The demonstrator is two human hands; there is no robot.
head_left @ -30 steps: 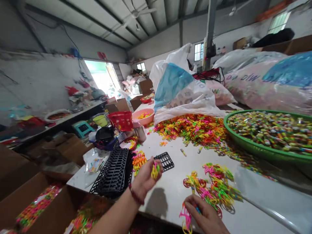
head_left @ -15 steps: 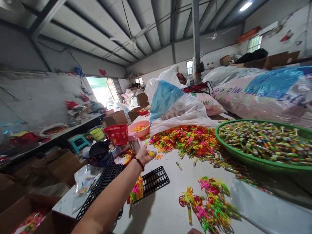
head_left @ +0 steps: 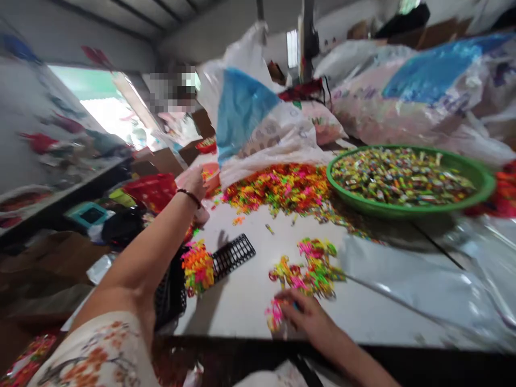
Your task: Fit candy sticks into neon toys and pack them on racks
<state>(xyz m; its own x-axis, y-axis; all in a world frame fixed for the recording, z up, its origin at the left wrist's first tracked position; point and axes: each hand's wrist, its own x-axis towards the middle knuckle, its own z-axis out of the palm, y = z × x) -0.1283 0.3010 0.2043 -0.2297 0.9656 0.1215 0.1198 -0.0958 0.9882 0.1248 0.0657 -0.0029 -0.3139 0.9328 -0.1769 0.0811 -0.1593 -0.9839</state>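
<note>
My left hand (head_left: pixel 195 185), a beaded bracelet at its wrist, reaches to the pink basin (head_left: pixel 212 184) of small colourful pieces; its fingers are blurred and partly hidden. Near the front edge of the table, my right hand (head_left: pixel 304 313) is closed on a small bunch of pink and yellow plastic toys (head_left: pixel 274 315). Just beyond it lies a loose group of bright plastic toys (head_left: pixel 316 269). A black slotted rack (head_left: pixel 236 257) rests left of centre, its left end filled with an upright cluster of colourful plastic toys (head_left: pixel 197 266).
A large heap of plastic toys (head_left: pixel 282 185) spreads under a white and blue sack (head_left: pixel 250 118). At the right stands a wide green tray (head_left: pixel 387 210) full of small tubes. Clear plastic bags (head_left: pixel 387 274) lie before it. A red container (head_left: pixel 151 191) is at the left.
The view has tilted down and shifted right. My left hand has moved from above the table to the pink basin. My right hand has come into view, holding toys at the front.
</note>
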